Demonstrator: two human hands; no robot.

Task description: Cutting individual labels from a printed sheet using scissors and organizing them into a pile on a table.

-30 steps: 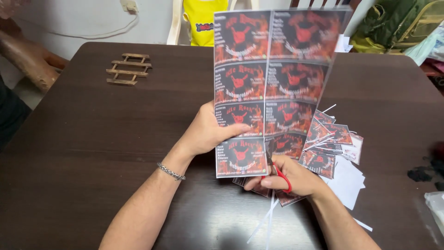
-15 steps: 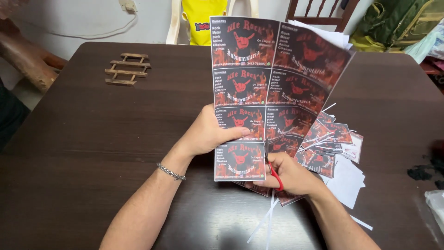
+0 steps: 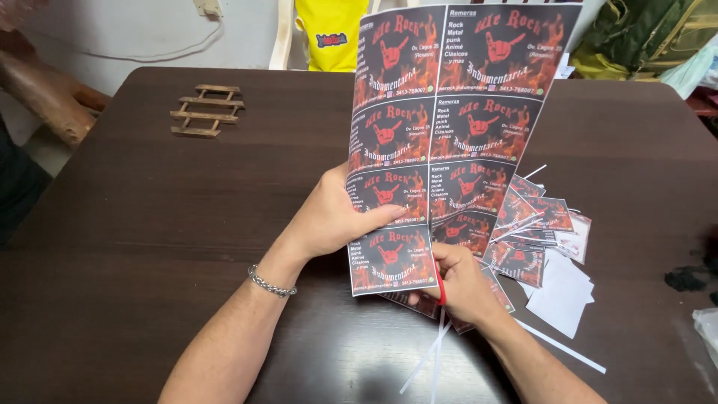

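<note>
Left hand (image 3: 333,221) raised above table (image 3: 149,224), forearm angled up from lower left, thumb and fingers pinching printed sheet (image 3: 449,120) at left edge; sheet upright. Right hand (image 3: 460,280) below sheet's bottom, fingers closed through red scissors (image 3: 440,284). Cut cards (image 3: 535,224) right of sheet.

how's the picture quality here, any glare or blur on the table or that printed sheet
Head view: sharp overall; the printed sheet is in focus and evenly lit. Soft glare patches lie on the dark table, brightest near the bottom edge by the white paper strips. The left hand casts only a faint shadow. The right hand with red-handled scissors shows no motion blur. Table edges bow slightly, wide-angle distortion.
</note>
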